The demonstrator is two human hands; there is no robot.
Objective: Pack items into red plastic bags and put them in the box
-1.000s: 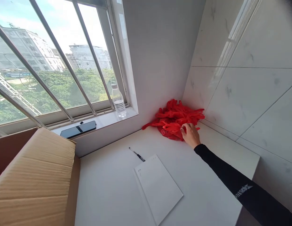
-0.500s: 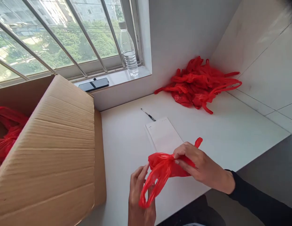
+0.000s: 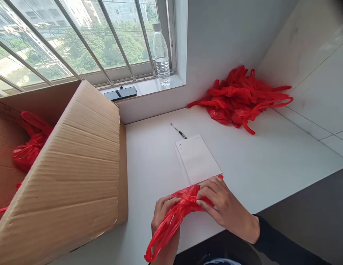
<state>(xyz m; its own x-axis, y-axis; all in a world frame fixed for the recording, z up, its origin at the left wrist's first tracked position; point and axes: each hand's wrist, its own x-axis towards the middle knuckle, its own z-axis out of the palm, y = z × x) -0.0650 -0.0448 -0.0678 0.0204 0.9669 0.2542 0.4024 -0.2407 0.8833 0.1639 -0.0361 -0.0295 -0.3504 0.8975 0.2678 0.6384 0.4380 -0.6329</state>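
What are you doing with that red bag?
A person is holding one red plastic bag in both hands at the near edge of a white counter. The left hand grips its handle end, and the right hand pinches the other end. A pile of red bags lies in the far corner, and more sit in the cardboard box on the left.

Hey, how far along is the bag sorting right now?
Done: some red bags already lie in the cardboard box. In hand: the left hand and right hand both hold one red bag at the counter's edge. Left: a sizeable pile of red bags in the corner.
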